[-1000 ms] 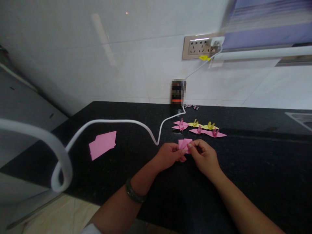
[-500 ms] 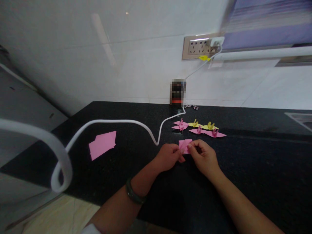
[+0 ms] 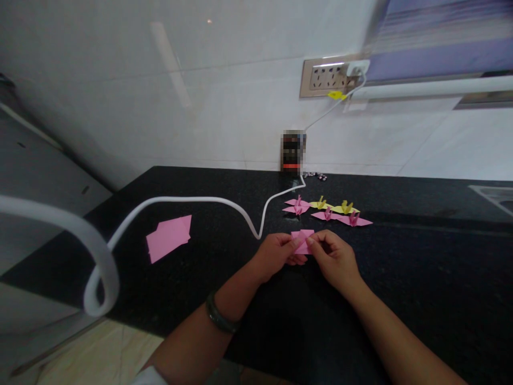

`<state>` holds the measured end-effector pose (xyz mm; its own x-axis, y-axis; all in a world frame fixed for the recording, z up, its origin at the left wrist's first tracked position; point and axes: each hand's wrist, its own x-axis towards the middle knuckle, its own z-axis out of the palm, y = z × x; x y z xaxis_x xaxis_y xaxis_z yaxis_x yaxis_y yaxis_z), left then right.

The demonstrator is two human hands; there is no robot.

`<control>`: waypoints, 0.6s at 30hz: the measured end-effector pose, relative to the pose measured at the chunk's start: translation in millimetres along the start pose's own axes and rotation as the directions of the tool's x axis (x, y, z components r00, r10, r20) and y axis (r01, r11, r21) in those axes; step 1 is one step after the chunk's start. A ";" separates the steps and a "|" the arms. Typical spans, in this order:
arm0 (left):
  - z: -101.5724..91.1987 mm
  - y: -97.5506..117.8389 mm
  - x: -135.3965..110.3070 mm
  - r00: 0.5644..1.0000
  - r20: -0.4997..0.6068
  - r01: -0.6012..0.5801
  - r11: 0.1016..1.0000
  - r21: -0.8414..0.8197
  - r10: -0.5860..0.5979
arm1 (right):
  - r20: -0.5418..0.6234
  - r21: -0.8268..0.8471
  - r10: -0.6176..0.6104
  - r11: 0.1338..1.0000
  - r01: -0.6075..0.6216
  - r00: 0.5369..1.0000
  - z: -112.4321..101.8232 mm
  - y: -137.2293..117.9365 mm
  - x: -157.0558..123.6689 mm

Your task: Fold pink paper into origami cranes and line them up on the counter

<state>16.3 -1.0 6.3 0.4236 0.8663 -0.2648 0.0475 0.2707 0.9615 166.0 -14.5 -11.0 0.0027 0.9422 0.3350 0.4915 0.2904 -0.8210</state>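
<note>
A small folded piece of pink origami paper (image 3: 303, 235) is held between my two hands, above the dark counter. My left hand (image 3: 277, 254) pinches its left side, thumb on top and fingers underneath. On the right side, my right hand (image 3: 335, 259) grips the paper between thumb and curled fingers. Just beyond the hands stand several folded paper cranes, among them a pink crane (image 3: 353, 220) and a yellow crane (image 3: 347, 207). Some loose pink paper sheets (image 3: 168, 239) lie overlapped to the left. Part of the folded paper is hidden by my fingers.
A white cable (image 3: 192, 199) loops across the left foreground and over the black counter (image 3: 224, 184). It leads to a phone-like device (image 3: 293, 152), blurred out, leaning on the wall. Above, a charger (image 3: 356, 68) sits in the wall socket (image 3: 320, 77). A sink edge (image 3: 491, 195) shows at far right.
My left thumb has moved further over the pink paper, and the left fingers have shifted beneath it. The paper has moved slightly left. The cranes and loose sheets stay in place.
</note>
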 end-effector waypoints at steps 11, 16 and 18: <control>0.2 -2.1 1.1 1.000 -0.019 -0.012 0.999 0.032 0.013 | 0.039 0.002 -0.035 0.999 0.035 0.999 -1.9 -3.5 1.3; 0.5 -4.0 1.6 0.999 -0.030 -0.023 0.998 0.056 0.025 | 0.041 -0.009 -0.041 0.999 0.041 0.998 -0.8 -2.7 1.3; 0.4 -5.1 2.1 0.999 -0.035 -0.027 0.998 0.058 0.029 | 0.043 -0.006 -0.040 0.999 0.040 0.998 -0.4 -3.2 1.3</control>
<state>17.2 -0.8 0.8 0.3925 0.8880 -0.2396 0.0882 0.2230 0.9708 164.8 -14.3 -7.8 -0.0542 0.9362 0.3473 0.4964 0.3270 -0.8041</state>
